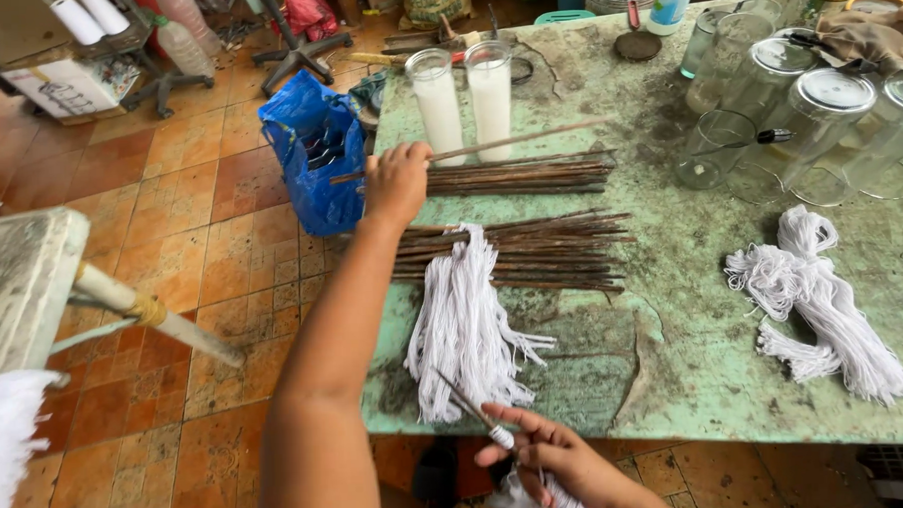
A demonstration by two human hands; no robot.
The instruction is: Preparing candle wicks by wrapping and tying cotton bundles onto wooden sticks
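My left hand [397, 181] is stretched out over the green table's left edge, closed on one thin brown stick [527, 136] that angles up to the right above a small pile of sticks [519, 175]. A bigger pile of sticks [531, 251] lies below it, with a bundle of white strings [464, 329] draped across it. My right hand [554, 461], at the near table edge, pinches a thin stick [467, 402] with white string wound at its end and loose strings hanging under the palm.
Two glass jars of white wax [464, 95] stand behind the sticks. Several empty glass jars [797, 122] lie at the back right. Another white string bundle [823, 301] lies at the right. A blue bag [313, 154] sits on the tiled floor, a worn bench [22, 279] at left.
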